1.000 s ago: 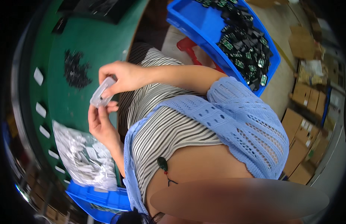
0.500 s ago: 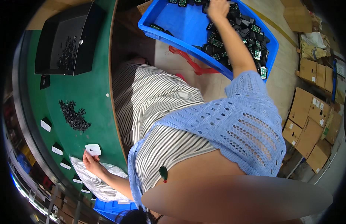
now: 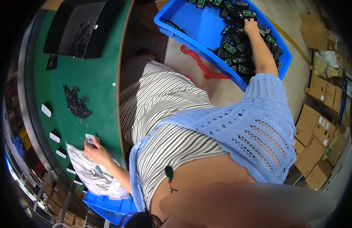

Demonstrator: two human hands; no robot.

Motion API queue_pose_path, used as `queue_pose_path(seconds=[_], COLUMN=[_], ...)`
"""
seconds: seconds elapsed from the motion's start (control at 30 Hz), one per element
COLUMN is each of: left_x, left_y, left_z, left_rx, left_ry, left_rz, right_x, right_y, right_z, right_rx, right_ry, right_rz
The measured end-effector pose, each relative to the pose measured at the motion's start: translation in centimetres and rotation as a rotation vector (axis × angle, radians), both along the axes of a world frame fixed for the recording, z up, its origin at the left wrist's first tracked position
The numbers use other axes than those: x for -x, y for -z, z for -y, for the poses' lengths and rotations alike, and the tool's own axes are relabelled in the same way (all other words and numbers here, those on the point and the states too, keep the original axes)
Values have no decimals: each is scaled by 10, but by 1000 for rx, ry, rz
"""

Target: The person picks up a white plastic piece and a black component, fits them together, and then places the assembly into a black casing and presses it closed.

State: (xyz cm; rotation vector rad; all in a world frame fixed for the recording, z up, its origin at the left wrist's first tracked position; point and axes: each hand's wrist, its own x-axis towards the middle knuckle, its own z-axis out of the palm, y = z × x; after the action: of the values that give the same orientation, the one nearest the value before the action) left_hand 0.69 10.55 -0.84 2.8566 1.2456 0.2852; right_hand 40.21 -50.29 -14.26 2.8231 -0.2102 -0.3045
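Both hands (image 3: 95,152) (image 3: 250,26) barely shifted since.

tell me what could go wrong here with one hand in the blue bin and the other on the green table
1. The right hand reaches far out into the blue bin of small circuit boards, with the body twisted; a grab at that stretch could snag or drop neighbouring boards.
2. The left hand rests on a small white piece near the green table edge, unwatched; it could slide off.
3. The clear bag beside that hand overhangs and might get dragged.
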Motion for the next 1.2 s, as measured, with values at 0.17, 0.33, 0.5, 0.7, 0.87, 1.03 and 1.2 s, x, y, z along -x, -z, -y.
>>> queue_pose_path(seconds=[0.17, 0.33, 0.5, 0.7, 0.87, 1.03, 1.2], left_x=[-11, -14, -20, -35, -25, -22, -13], left_y=[6, 6, 12, 11, 14, 15, 13], left_z=[9, 13, 31, 54, 62, 61, 56], left_rx=[-198, -105, 18, 235, 309, 387, 468], left_ry=[62, 131, 264, 380, 420, 404, 390], left_rz=[51, 187, 419, 540, 526, 673, 809], right_x=[15, 37, 126, 172, 173, 191, 215], right_y=[5, -51, -135, -130, -143, -156, -152], right_z=[1, -120, -303, -413, -416, -429, -443], right_rx=[-172, -1300, -2053, -1858, -1195, -1407, -1353], right_ry=[55, 100, -230, -850, -1269, -1153, -1472], right_rz=[150, 100, -262, -107, 16, -193, -195])
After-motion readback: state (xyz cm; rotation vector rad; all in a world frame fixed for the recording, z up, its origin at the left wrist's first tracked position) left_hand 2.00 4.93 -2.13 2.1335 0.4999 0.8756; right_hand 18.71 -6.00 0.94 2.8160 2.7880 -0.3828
